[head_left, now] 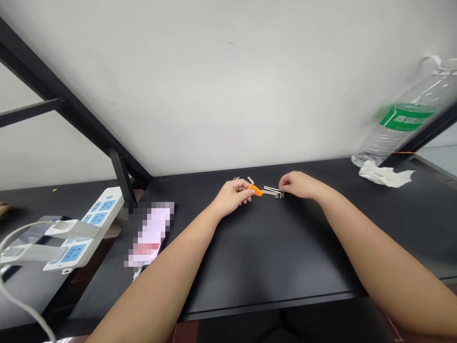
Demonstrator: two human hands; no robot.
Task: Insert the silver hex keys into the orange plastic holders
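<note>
My left hand (233, 194) is closed around an orange holder (255, 190) that carries a row of silver hex keys (272, 192), just above the black table (271, 247) near the wall. My right hand (296, 185) has its fingers pinched on the bent ends of those keys at the right. A few loose silver keys (250, 180) lie just behind my left hand.
A clear plastic water bottle (403, 124) with a green label leans at the back right, with crumpled white tissue (385, 175) at its foot. A white and blue power strip (85, 228) with plugs lies at the left. A blurred-out pink object (152, 233) rests beside it.
</note>
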